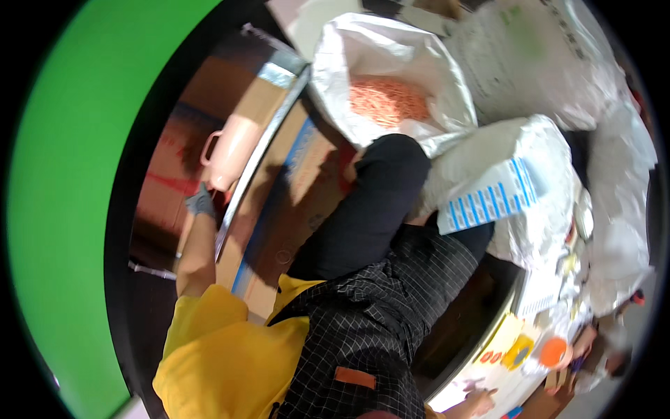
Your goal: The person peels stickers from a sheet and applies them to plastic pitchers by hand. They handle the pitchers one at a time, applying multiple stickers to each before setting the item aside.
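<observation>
1. The left hand (201,202), in a grey glove, reaches out on a bare forearm from a yellow sleeve (209,335). It rests at the lower end of a pale pink jug (229,150), which lies beside a long metal rail (262,150). I cannot tell whether the fingers are closed round the jug or only touching it.
2. The right hand (481,401) sits low at the frame's bottom edge, on a white printed surface. It looks open and flat, holding nothing, though it is small and partly cut off.
3. Risk, as I judge it: the jug lies tilted at the rail's edge, so a loose touch could let it roll or slip off. The reach is long and the body twisted, which gives poor control.
4. The open white woven sack (391,56) of orange pellets (387,101) stands just beyond a black-clad knee (387,167). A shift of the leg could tip it and spill the pellets.
5. Packages: a white box with blue striped blocks (492,195) lies slanted on a white bag to the right. More bulky white sacks (537,63) with faint printing crowd the upper right.
6. Flattened brown cardboard (279,209) with a blue band runs under the rail.
7. At lower right, the white printed sheet (509,349) shows yellow and orange shapes, with a round orange lid (553,351) beside them.
</observation>
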The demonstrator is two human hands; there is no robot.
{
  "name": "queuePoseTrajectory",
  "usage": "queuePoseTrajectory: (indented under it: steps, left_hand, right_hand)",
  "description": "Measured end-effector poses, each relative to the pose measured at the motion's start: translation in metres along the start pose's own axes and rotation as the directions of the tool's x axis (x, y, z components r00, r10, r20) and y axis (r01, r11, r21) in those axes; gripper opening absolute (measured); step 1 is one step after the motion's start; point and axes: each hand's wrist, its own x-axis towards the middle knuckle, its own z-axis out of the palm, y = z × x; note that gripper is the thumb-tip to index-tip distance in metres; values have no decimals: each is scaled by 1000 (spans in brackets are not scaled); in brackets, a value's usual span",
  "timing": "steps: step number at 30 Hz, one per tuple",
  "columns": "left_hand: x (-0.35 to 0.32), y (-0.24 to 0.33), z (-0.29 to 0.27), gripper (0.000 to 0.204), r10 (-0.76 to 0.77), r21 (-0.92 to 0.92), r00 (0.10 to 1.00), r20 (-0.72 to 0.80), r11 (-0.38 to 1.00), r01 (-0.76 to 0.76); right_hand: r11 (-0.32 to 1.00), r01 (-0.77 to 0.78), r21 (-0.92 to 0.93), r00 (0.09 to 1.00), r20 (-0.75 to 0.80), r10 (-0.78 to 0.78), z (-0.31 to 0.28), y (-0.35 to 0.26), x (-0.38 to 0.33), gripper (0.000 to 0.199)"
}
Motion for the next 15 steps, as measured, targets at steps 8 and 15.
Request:
queuePoseTrajectory:
  steps: [8,15]
  left_hand:
    - [117,57,8,92,419,-117,882,217,908,-402]
    - [-63,181,-46,42,863,195,485,144,455,-869]
  right_hand:
    - [659,686,310,696,-542,-470,-18,-121,30,62]
    - [-178,728,662,288,-531,-797,-113,-222,-260,62]
